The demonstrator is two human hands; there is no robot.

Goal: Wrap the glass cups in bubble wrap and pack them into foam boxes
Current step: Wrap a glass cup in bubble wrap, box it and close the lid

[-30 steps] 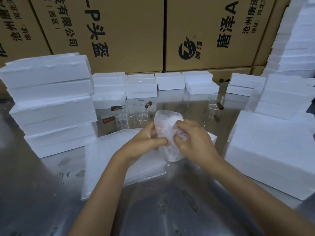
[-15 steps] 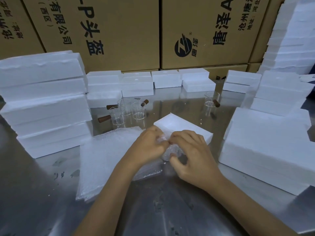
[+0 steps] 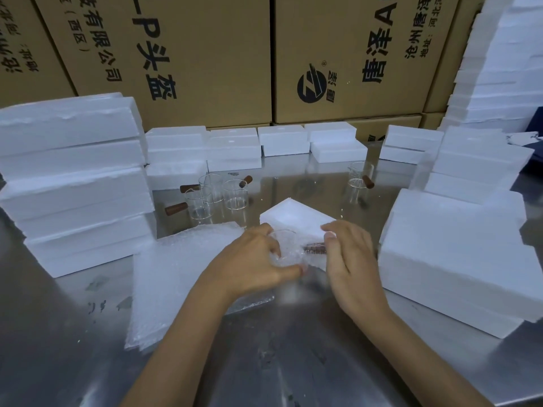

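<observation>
In hand: one glass cup (image 3: 284,248) with a brown handle (image 3: 315,248), bubble wrap bunched round it, sitting low between both hands at the near edge of a small foam box (image 3: 296,216).
Left hand: the left hand (image 3: 255,267) is curled round the wrapped cup, thumb tucked under, fingers over the top, so it's clamped on the bundle.
Right hand: the right hand (image 3: 351,259) is on the handle side, fingers bent down over the wrap; whether it pinches the wrap or only presses it, I cannot tell.
Wrap on this cup: going on, but the handle shows through, so I'd call it not finished.
Waiting: three bare glass cups (image 3: 218,198) clustered behind the bubble-wrap stack (image 3: 179,277), and a fourth cup (image 3: 359,178) standing well apart to the right.
Packed so far: can't say, since the foam boxes stacked left (image 3: 73,183), along the back and right (image 3: 458,254) show nothing of their insides.
Verdict: early-to-middle going, with this cup to box and four more to wrap, all on the steel table (image 3: 58,348).
</observation>
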